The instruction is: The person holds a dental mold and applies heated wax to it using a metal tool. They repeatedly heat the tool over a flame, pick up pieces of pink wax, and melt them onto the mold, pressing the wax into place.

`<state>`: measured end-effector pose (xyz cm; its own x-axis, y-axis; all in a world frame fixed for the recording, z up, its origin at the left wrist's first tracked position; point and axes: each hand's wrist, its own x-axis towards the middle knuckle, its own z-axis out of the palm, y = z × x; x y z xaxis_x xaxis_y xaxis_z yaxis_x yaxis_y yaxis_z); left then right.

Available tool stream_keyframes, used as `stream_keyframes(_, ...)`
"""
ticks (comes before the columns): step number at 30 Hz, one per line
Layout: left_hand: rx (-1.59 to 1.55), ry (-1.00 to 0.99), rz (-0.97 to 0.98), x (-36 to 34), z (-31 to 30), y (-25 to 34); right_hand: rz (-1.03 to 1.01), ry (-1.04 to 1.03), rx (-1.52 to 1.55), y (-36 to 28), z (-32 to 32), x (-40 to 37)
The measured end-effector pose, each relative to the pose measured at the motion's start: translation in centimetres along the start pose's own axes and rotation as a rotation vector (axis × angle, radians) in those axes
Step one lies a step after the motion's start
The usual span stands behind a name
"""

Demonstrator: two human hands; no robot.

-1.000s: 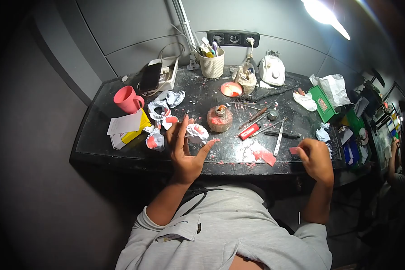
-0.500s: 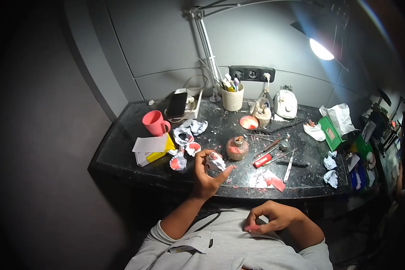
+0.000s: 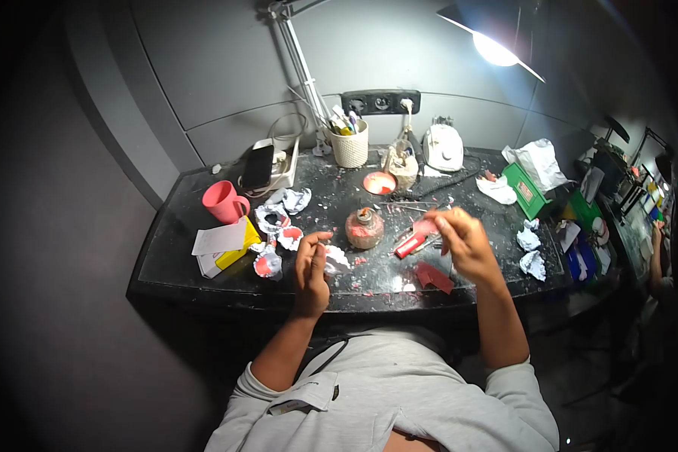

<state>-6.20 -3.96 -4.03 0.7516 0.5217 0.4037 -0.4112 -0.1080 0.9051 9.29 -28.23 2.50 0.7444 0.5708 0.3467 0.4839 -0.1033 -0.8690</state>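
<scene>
My left hand (image 3: 311,277) is over the front of the dark bench, fingers parted and slightly curled. Just right of it is a white, crumbly-looking dental cast (image 3: 337,260), partly behind the fingers; it appears to rest on the bench. My right hand (image 3: 465,245) is raised above the bench, pinching a thin pink wax sheet (image 3: 425,226) between thumb and fingers. Below that hand lies a darker red wax piece (image 3: 434,277). A red-handled tool (image 3: 410,245) lies near the pinched sheet, and a glass burner (image 3: 364,229) with a metal neck stands between my hands.
At left are a pink mug (image 3: 224,202), a yellow box (image 3: 237,245) and several white casts (image 3: 267,264). Behind stand a phone (image 3: 258,167), a pen cup (image 3: 349,147) and a white device (image 3: 443,148). A green box (image 3: 526,192) and crumpled paper (image 3: 532,265) are right, under a lamp (image 3: 497,49).
My right hand has risen from my lap to above the bench, now with a pink wax sheet. My left hand has come off the white cast. The view has shifted right and down.
</scene>
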Motion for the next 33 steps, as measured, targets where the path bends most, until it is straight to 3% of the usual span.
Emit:
stream_keyframes(2,0.115,0.002,0.112,1.0,0.1,0.4,-0.021,0.018,0.087,0.6,-0.8,1.6)
stream_keyframes(5,0.197,-0.133,0.104,2.3,-0.7,1.0,0.061,-0.116,0.229,-0.8,-2.1,3.0)
stream_keyframes(7,0.153,-0.153,0.066,2.7,0.0,2.1,0.188,-0.197,0.118,-2.3,-2.0,2.7)
stream_keyframes(9,0.211,-0.173,0.136,3.3,0.2,2.3,0.105,-0.316,-0.160,-2.3,-2.1,2.7)
stream_keyframes(11,0.188,-0.168,0.122,3.1,0.2,2.0,0.208,-0.321,-0.259,-1.5,-2.2,2.6)
stream_keyframes(13,0.182,-0.140,0.084,2.8,-0.2,1.1,0.110,-0.245,-0.324,0.6,-2.0,2.6)
stream_keyframes(15,0.183,-0.114,0.092,2.5,-0.3,0.8,0.176,-0.264,-0.444,0.1,-2.0,1.9)
stream_keyframes(17,0.188,-0.087,0.096,2.2,-0.5,0.5,-0.061,0.175,-0.657,0.1,-1.0,0.6)
stream_keyframes(19,0.237,-0.019,0.177,2.3,-0.8,0.3,-0.038,0.148,-0.655,-0.7,-1.0,-0.1)
stream_keyframes(21,0.265,-0.005,0.202,2.3,-1.2,0.1,0.009,-0.209,-0.539,-0.6,-1.2,-0.9)
stream_keyframes(25,0.272,-0.003,0.169,2.1,-1.3,-0.2,-0.122,-0.442,-0.579,1.2,0.1,-1.9)
stream_keyframes(29,0.267,-0.003,0.265,1.5,-0.9,0.3,-0.026,-0.455,-0.564,-0.4,-0.1,-1.8)
stream_keyframes(31,0.270,-0.040,0.278,1.3,-0.8,0.4,0.088,-0.375,-0.383,-1.5,0.5,-1.5)
stream_keyframes(32,0.274,-0.039,0.276,1.2,-0.7,0.4,0.085,-0.342,-0.206,-1.5,0.8,-1.3)
stream_keyframes(33,0.305,-0.074,0.281,1.0,-0.7,0.4,0.150,-0.247,0.170,-1.4,1.9,-1.3)
